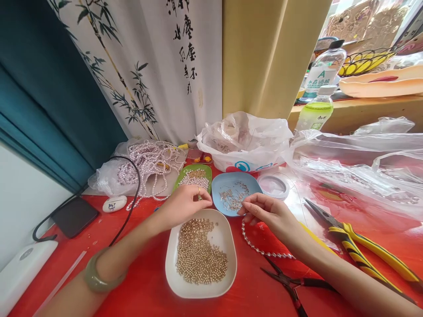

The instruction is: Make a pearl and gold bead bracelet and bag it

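At the far left a white device is cut off by the frame edge, with a black cable looping past a dark phone on the red table. The left hand hovers over the top rim of the white dish of gold beads, fingers curled in; something small and gold shows at its fingertips, too small to make out. The right hand pinches at the near edge of the blue dish of metal pins, its grip hidden; a bead strand trails beneath it. Open red tabletop lies between the dishes and black pliers. Yellow-handled pliers run off the right edge.
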`<move>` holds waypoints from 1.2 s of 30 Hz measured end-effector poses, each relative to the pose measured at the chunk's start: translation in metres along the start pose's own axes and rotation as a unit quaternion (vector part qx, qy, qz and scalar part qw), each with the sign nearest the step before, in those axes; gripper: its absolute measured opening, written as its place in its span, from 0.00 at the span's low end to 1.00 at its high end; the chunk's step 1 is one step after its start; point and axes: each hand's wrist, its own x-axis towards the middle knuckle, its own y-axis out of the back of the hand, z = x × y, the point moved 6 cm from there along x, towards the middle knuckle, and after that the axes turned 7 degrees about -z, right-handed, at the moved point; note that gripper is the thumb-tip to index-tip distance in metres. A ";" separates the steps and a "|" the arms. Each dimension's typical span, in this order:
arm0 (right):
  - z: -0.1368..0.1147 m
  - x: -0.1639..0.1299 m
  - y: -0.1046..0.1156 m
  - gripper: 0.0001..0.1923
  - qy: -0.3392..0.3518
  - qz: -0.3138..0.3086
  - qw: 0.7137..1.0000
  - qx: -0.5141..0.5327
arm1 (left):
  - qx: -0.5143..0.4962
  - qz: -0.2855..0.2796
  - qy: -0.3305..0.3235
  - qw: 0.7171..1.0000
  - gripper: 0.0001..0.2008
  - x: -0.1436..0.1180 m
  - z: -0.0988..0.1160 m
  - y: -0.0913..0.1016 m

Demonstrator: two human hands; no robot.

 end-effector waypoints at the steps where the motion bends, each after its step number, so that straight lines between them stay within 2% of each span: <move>1: 0.001 0.000 0.000 0.09 -0.001 0.001 1.000 0.001 | 0.010 0.019 0.001 1.000 0.06 0.001 -0.002 0.005; 3: 0.001 0.001 0.001 0.09 -0.002 0.003 1.000 0.002 | 0.028 0.045 0.015 0.998 0.06 0.003 -0.010 0.015; 7: -0.002 0.001 0.000 0.09 -0.006 0.008 1.000 0.004 | 0.039 0.050 0.057 0.996 0.08 0.006 -0.030 0.028; 13: -0.009 -0.001 -0.001 0.10 -0.010 0.018 1.000 0.004 | 0.043 0.042 0.061 0.996 0.08 0.011 -0.044 0.026; 22: -0.011 -0.005 -0.006 0.09 -0.025 0.011 0.999 0.028 | 0.077 0.009 0.033 0.996 0.07 0.012 -0.037 0.006; 27: -0.008 -0.004 -0.009 0.08 -0.014 -0.005 0.999 0.039 | 0.110 0.019 0.030 0.993 0.07 0.013 -0.036 0.002; 36: -0.010 -0.010 -0.025 0.08 -0.046 -0.019 0.993 0.103 | 0.150 0.034 -0.004 0.988 0.07 0.012 -0.030 -0.001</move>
